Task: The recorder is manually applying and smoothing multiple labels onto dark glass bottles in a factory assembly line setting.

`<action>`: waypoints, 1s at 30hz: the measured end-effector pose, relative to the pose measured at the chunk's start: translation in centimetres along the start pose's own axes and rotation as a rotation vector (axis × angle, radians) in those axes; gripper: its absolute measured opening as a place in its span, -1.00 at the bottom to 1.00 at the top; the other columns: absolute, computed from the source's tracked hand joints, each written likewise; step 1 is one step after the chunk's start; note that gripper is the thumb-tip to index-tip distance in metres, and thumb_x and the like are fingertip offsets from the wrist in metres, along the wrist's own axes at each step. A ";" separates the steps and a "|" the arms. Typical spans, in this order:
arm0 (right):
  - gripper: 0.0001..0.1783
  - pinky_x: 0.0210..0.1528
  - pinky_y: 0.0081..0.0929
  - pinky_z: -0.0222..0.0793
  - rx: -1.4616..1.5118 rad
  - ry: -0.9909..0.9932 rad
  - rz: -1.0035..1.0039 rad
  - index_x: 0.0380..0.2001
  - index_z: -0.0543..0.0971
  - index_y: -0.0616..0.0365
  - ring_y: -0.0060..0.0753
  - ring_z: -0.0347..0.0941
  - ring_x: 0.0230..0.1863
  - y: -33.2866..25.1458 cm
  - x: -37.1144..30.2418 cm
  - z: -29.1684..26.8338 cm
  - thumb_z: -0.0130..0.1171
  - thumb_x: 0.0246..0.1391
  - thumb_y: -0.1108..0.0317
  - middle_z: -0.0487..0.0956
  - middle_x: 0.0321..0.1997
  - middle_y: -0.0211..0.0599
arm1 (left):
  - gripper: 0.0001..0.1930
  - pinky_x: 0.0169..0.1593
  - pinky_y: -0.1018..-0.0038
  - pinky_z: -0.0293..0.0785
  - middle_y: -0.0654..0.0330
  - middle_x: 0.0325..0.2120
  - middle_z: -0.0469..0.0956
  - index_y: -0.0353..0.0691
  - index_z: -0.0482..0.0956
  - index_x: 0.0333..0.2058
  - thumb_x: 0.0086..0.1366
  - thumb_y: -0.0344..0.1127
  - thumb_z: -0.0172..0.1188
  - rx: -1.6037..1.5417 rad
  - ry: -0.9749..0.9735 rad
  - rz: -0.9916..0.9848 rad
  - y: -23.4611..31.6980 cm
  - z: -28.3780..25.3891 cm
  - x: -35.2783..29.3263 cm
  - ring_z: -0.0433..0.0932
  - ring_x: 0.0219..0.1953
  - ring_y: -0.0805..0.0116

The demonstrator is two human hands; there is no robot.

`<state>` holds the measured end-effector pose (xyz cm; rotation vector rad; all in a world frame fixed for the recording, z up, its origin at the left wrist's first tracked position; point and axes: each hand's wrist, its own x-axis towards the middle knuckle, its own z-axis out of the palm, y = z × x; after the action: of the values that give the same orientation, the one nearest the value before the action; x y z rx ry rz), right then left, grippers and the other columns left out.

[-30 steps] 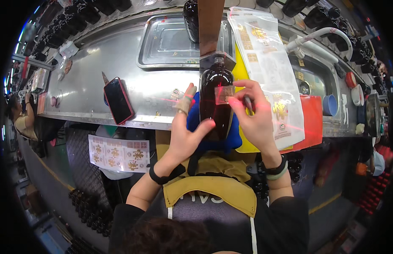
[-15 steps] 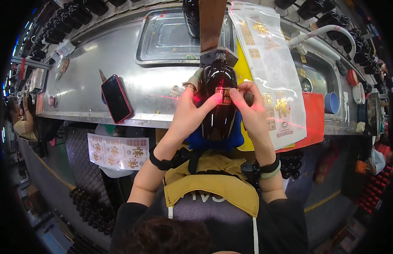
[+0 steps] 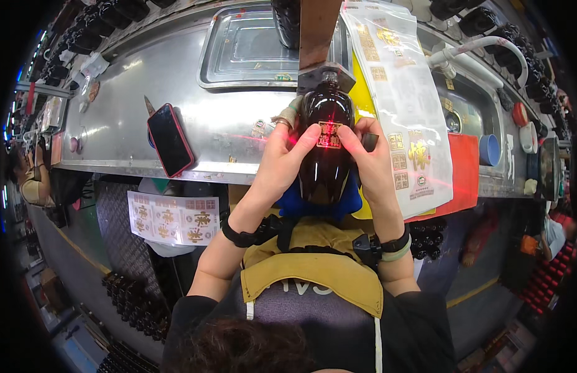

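A dark, glossy bottle lies in front of me, its neck pointing away and its base resting on a blue support. A small square gold label sits on its upper face, crossed by red laser light. My left hand is closed around the bottle's left side, with its thumb pressed at the label's left edge. From the other side my right hand grips the bottle, its thumb at the label's upper right edge. Fingers behind the bottle are partly hidden.
A wooden post rises beyond the bottle's neck. Sheets of gold labels lie at right over a red sheet. A phone and a metal tray are at left. A sink with a blue cup stands farther right.
My left thumb has slid up and off the label's lower part, so more of the label shows. Both hands stay around the bottle; the whole view has shifted slightly.
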<state>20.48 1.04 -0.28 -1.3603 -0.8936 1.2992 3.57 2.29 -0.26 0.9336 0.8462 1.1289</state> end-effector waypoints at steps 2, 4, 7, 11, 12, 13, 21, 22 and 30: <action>-0.64 -0.33 -0.75 0.13 0.003 -0.007 -0.005 -0.24 0.44 0.09 -0.79 0.16 -0.37 0.0 0.0 0.0 0.46 0.13 0.24 0.28 -0.39 -0.63 | -0.35 0.35 0.42 0.29 0.08 0.26 0.38 -0.40 0.10 0.42 0.48 -0.35 0.15 -0.003 0.000 -0.002 -0.1 -0.1 0.0 0.36 0.28 0.38; -0.63 -0.33 -0.75 0.12 0.004 0.002 -0.003 -0.24 0.45 0.09 -0.79 0.15 -0.38 -0.1 0.0 -0.1 0.47 0.13 0.23 0.28 -0.39 -0.63 | -0.36 0.33 0.43 0.31 0.08 0.25 0.40 -0.40 0.10 0.42 0.49 -0.34 0.14 -0.041 0.014 -0.048 -0.1 -0.2 0.1 0.39 0.26 0.39; -0.63 -0.33 -0.76 0.12 0.047 -0.004 0.048 -0.25 0.45 0.09 -0.80 0.15 -0.38 -0.2 0.0 0.0 0.47 0.12 0.22 0.28 -0.39 -0.64 | -0.37 0.31 0.44 0.33 0.09 0.23 0.42 -0.40 0.12 0.41 0.50 -0.33 0.13 -0.030 0.005 -0.005 -0.1 0.0 0.0 0.41 0.23 0.40; -0.62 -0.33 -0.76 0.12 0.041 0.007 0.051 -0.25 0.45 0.08 -0.80 0.15 -0.38 -0.4 0.0 0.0 0.48 0.12 0.20 0.28 -0.38 -0.64 | -0.38 0.31 0.44 0.33 0.10 0.22 0.42 -0.40 0.13 0.40 0.50 -0.33 0.13 0.052 -0.001 0.027 0.2 0.4 -0.3 0.41 0.22 0.41; -0.62 -0.34 -0.76 0.12 0.044 0.015 0.073 -0.25 0.45 0.08 -0.80 0.16 -0.38 -0.4 0.1 0.0 0.48 0.11 0.20 0.28 -0.38 -0.64 | -0.38 0.31 0.43 0.33 0.10 0.22 0.42 -0.41 0.13 0.40 0.49 -0.34 0.14 -0.003 0.007 -0.001 0.3 0.3 -0.3 0.41 0.22 0.41; -0.62 -0.34 -0.76 0.12 0.044 0.007 0.071 -0.25 0.45 0.08 -0.80 0.16 -0.38 -0.4 0.0 0.0 0.48 0.11 0.20 0.28 -0.38 -0.64 | -0.37 0.32 0.43 0.33 0.10 0.22 0.41 -0.42 0.13 0.40 0.48 -0.35 0.15 -0.069 0.017 -0.024 0.4 0.3 -0.3 0.41 0.22 0.41; -0.60 -0.33 -0.76 0.12 0.039 -0.015 0.012 -0.25 0.45 0.08 -0.80 0.15 -0.38 0.1 0.1 -0.1 0.50 0.09 0.20 0.28 -0.38 -0.64 | -0.35 0.31 0.43 0.33 0.09 0.21 0.42 -0.41 0.13 0.40 0.46 -0.35 0.18 -0.008 0.012 0.009 0.3 0.4 -0.2 0.41 0.22 0.41; -0.60 -0.33 -0.76 0.12 0.045 -0.022 0.010 -0.25 0.45 0.08 -0.80 0.15 -0.38 0.1 0.1 -0.1 0.50 0.09 0.20 0.28 -0.38 -0.64 | -0.35 0.31 0.43 0.34 0.08 0.21 0.42 -0.41 0.13 0.40 0.46 -0.34 0.19 -0.017 0.016 0.002 0.3 0.4 -0.2 0.41 0.22 0.40; -0.60 -0.32 -0.76 0.13 0.047 -0.018 -0.023 -0.23 0.45 0.09 -0.79 0.15 -0.37 0.5 0.1 -0.2 0.49 0.11 0.21 0.28 -0.38 -0.63 | -0.35 0.29 0.43 0.35 0.08 0.20 0.43 -0.42 0.15 0.39 0.46 -0.30 0.20 0.022 0.024 0.010 0.1 0.3 -0.1 0.42 0.22 0.40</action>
<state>20.60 1.02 -0.85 -1.3006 -0.8829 1.3086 3.79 2.20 -0.01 0.9449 0.8754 1.1432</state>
